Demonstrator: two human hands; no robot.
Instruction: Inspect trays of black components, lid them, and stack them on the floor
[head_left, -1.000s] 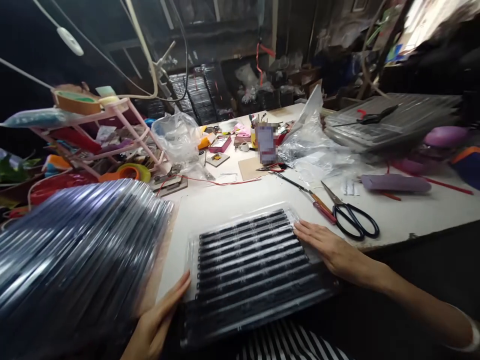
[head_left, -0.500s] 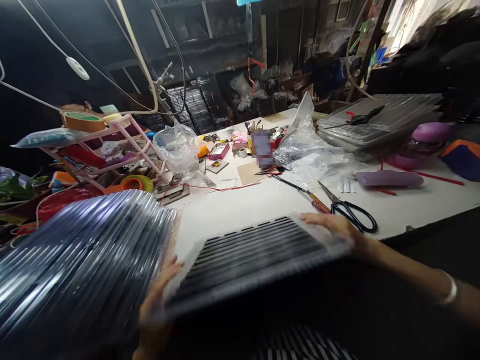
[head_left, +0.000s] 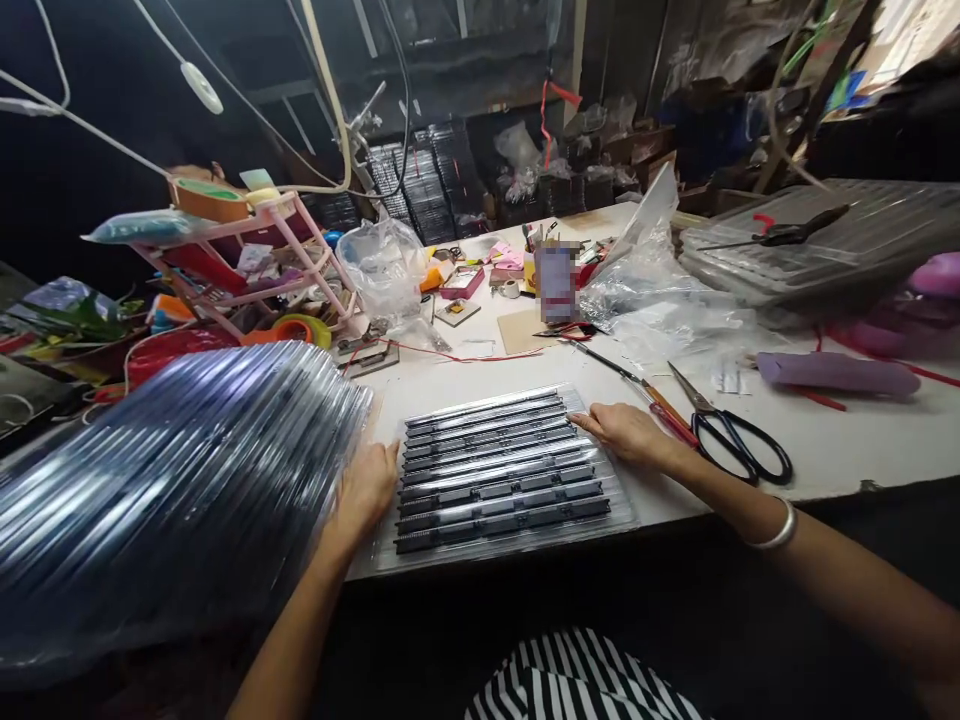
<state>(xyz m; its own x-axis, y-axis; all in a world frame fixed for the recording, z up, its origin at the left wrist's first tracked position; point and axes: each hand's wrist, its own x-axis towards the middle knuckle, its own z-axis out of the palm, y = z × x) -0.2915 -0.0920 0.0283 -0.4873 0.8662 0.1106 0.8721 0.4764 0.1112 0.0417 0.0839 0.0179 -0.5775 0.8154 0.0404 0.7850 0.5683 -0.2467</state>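
A clear plastic tray [head_left: 626, 505] lies flat on the white table in front of me, near its front edge. Rows of long, thin black strips [head_left: 502, 490] fill it. My left hand [head_left: 367, 490] is closed at the tray's left edge, its fingers partly hidden, close beside the stack. On the far right side, my right hand [head_left: 626, 432] pinches the tray's edge, index finger pointing inward. To the left rises a tall stack of shiny, similar trays [head_left: 187, 490], leaning and fanned out.
Black-handled scissors [head_left: 731, 430] and a red-handled tool [head_left: 671, 420] lie right of the tray. Crumpled clear plastic [head_left: 645, 300] spreads behind them. A pink rack [head_left: 262, 250] stands back left, and clear trays [head_left: 810, 240] are piled at back right. A white table [head_left: 465, 385] runs beneath.
The filled tray, held tilted above the table's front edge before, has come down flat onto the table. Both hands moved with it and stay at its sides. The view has swung slightly left.
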